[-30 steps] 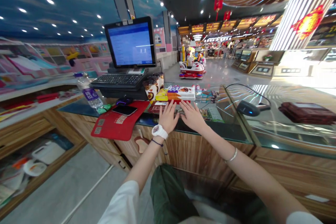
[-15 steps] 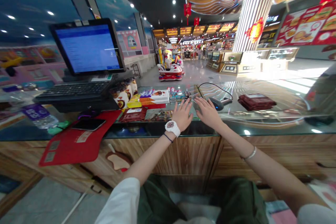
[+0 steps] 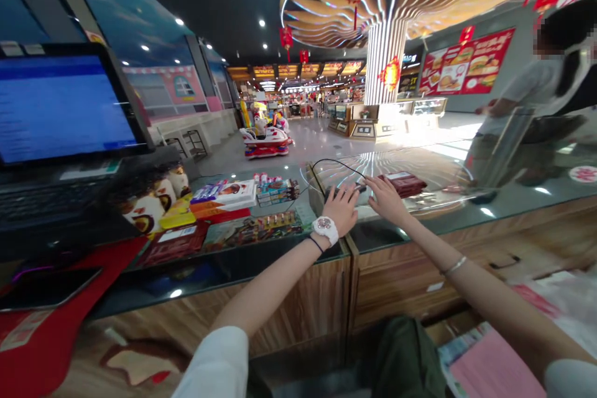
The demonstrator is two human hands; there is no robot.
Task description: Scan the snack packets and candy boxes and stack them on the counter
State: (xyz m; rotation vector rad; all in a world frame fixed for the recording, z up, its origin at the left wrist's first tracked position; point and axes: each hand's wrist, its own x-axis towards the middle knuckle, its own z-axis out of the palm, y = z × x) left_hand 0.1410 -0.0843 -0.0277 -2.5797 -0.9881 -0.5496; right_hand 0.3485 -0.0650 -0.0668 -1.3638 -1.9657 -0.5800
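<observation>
Head camera view: both hands are stretched forward over the glass counter (image 3: 420, 224). The left hand (image 3: 342, 208), with a white watch (image 3: 324, 228) on its wrist, is laid on the black barcode scanner (image 3: 357, 187); its fingers are spread and flat, not clenched around anything. The right hand (image 3: 387, 199) is released too, with the palm down just beside the scanner, and its fingertips are near a dark red packet stack (image 3: 403, 183) that lies on the glass. A black cable (image 3: 326, 165) is seen going in a loop from the scanner. To the left, snack boxes (image 3: 226, 194) and cups (image 3: 149, 202) are placed below the monitor (image 3: 60, 106). A person (image 3: 527, 99) is seen behind the counter at the far right.
</observation>
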